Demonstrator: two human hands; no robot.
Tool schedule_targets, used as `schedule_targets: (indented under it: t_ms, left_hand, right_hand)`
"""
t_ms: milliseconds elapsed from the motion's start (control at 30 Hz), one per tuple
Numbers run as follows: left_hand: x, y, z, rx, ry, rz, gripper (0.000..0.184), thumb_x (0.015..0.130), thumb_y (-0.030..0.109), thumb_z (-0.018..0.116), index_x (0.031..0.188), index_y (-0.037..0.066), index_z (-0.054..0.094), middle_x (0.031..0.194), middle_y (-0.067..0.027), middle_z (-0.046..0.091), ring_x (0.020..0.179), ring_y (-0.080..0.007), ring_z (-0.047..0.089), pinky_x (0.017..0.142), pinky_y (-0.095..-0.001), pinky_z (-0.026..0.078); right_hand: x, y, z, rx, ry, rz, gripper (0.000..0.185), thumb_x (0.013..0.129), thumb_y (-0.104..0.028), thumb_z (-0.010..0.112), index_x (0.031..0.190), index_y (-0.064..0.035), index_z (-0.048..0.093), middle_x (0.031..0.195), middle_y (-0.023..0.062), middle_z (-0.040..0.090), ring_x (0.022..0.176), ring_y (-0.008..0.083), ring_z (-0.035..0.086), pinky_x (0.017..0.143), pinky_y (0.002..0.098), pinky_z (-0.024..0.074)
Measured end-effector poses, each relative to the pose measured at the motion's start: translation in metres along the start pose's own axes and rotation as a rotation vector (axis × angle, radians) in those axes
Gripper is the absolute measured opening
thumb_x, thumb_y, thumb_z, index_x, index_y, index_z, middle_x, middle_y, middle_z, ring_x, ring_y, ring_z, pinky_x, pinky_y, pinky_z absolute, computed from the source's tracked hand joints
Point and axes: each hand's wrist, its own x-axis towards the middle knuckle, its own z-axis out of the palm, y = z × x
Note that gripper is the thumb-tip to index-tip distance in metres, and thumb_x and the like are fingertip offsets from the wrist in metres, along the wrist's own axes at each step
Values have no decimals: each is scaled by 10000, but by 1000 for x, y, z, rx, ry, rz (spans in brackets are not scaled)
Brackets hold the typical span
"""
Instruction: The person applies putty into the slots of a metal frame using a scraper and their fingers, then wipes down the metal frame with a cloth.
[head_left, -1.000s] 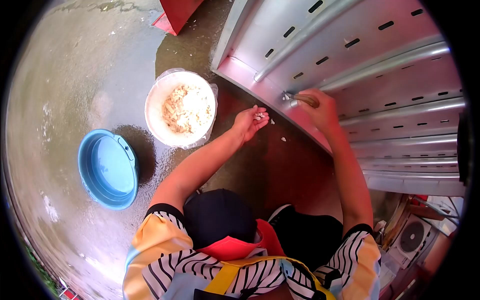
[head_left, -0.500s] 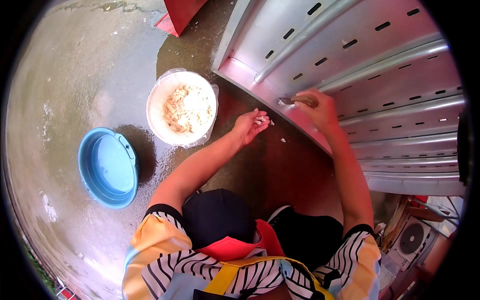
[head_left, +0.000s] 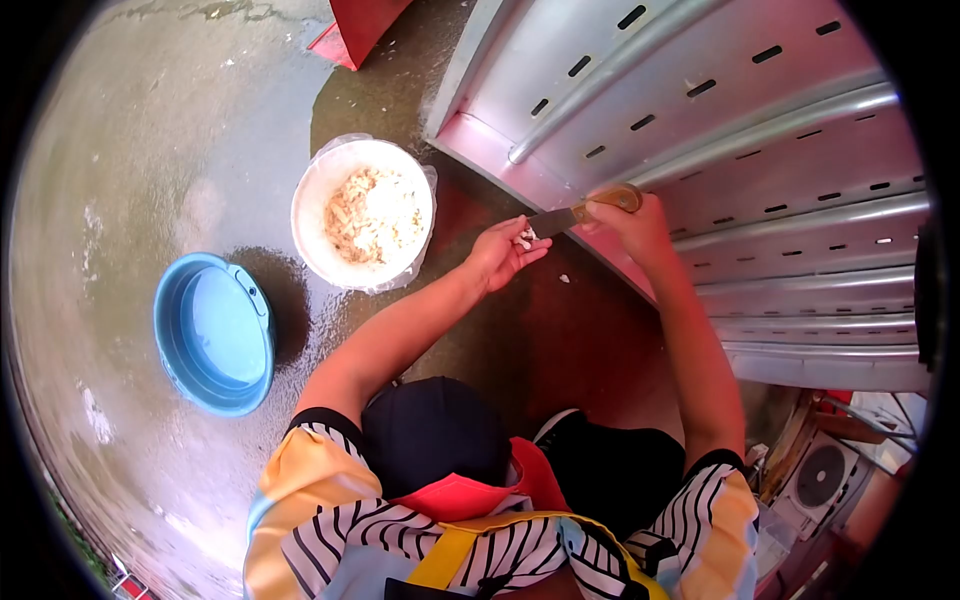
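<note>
My right hand (head_left: 635, 228) is closed round the wooden handle of a scraper (head_left: 552, 222). Its flat metal blade points left, with the tip at the fingers of my left hand (head_left: 497, 256). That palm is turned up and cupped, fingers partly spread, with small white scraps (head_left: 527, 236) lying in it. What the scraps are I cannot make out. A large metal panel (head_left: 560, 180) with slots and raised ribs stands beside my right hand. To the left of my left hand is a white bucket (head_left: 312, 235) lined with clear plastic, holding pale, crumbly pieces (head_left: 375, 215).
A blue basin (head_left: 172, 345) stands on the wet concrete floor (head_left: 130, 200) at the left. A red metal piece (head_left: 360, 25) is at the top. One white scrap (head_left: 564, 278) lies below the panel's edge. An air-conditioner unit (head_left: 820, 478) sits at lower right.
My right hand has brought the scraper away from the panel's surface, its blade swinging left to my left hand. My left hand has stayed nearly in place, still holding the white scraps.
</note>
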Motion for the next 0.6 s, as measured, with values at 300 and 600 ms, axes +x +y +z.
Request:
schedule_targets:
  t_ms: [300,600]
  left_hand:
    - [-10,14,-14,450,-104,14,107,927,126,570,946,33,620,814,-31,630,679,-86,579,613,-211,470]
    - [-17,-2,-14,519,-27,-73,144,942,159,528,881,57,609,741,5,585,645,-80,542,601,-224,455]
  right_hand:
    - [-2,-3,-34,-1,188,-25,170,810,-98,662,937,15,659,831,92,677,699,146,643,650,278,522]
    - [5,9,1,-443,98,-317,173,778,-85,693,936,-26,652,858,26,648,790,112,613,689,270,480]
